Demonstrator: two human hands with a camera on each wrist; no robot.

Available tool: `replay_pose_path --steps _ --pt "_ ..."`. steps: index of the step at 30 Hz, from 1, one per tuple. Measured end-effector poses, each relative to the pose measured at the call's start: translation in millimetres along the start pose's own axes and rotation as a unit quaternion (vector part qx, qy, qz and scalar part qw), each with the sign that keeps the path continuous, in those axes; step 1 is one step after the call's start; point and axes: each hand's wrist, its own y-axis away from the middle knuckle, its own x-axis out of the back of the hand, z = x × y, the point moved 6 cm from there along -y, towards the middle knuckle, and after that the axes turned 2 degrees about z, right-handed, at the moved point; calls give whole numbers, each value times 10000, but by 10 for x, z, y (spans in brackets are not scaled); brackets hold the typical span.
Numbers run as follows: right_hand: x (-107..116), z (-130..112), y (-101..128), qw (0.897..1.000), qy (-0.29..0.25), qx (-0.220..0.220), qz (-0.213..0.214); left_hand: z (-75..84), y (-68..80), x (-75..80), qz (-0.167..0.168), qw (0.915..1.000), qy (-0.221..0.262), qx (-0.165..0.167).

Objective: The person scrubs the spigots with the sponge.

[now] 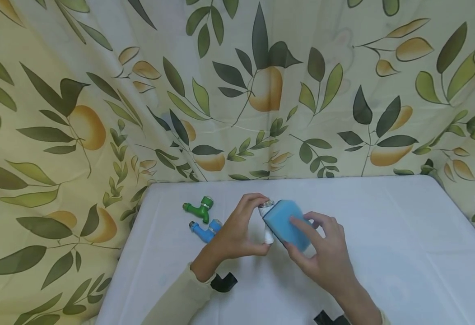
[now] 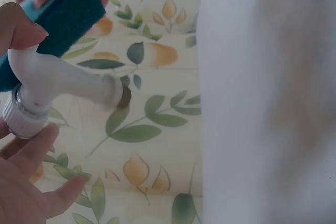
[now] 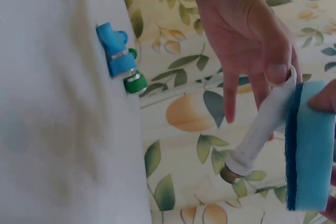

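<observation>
— Behind everything hangs a leaf-and-fruit curtain (image 1: 237,90), and in front of it stands the white table (image 1: 384,234). What is going on above the table?

— Two hands meet over its middle. The left hand (image 1: 237,232) holds a white tap (image 1: 267,221) up off the surface, thumb and fingers curled round it. In the left wrist view the thumb tip presses on the top of the tap's body and the other fingers lie loosely spread beneath its ribbed grey collar.

— And the other hand?

— The right hand (image 1: 323,253) grips a blue sponge (image 1: 286,223), fingers on its top face and thumb underneath. The sponge lies flat against the tap's side, touching it. The right wrist view shows its darker scouring layer facing the tap, whose brass-coloured threaded end points downward there.

— Anything smaller lying about?

— To the left of the hands, on the table near its left edge, lies a green tap (image 1: 198,209). Just beside it, nearer the person, lies a blue tap (image 1: 205,229), close to the left hand. Neither is touched. Dark wrist straps show at both sleeves.
</observation>
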Motion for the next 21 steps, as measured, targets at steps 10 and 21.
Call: replay_pose_path --steps 10,21 --pt "45 18 -33 9993 271 226 -98 51 -8 16 30 9999 -141 -43" --pt "69 -47 -23 9979 42 574 -295 48 -23 -22 -68 9992 361 182"
